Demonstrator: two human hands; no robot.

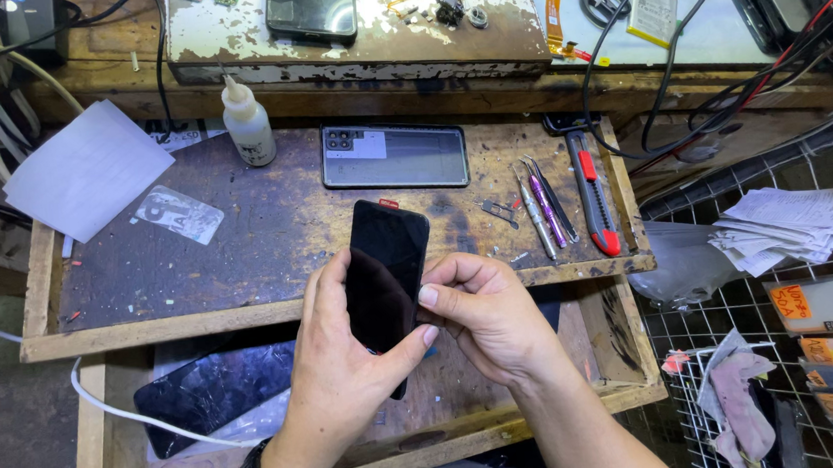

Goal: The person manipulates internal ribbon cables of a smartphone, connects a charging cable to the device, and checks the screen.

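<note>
Gripping one black phone (386, 267) | left hand (340, 371), right hand (489, 313) fingers closed on it

Beyond the fingertips: open phone back (394, 156), white squeeze bottle (248, 124). Right of the fingers: tweezers (541, 215), red utility knife (593, 192).

Black phone screen (386, 272) held over wooden tray.
</note>
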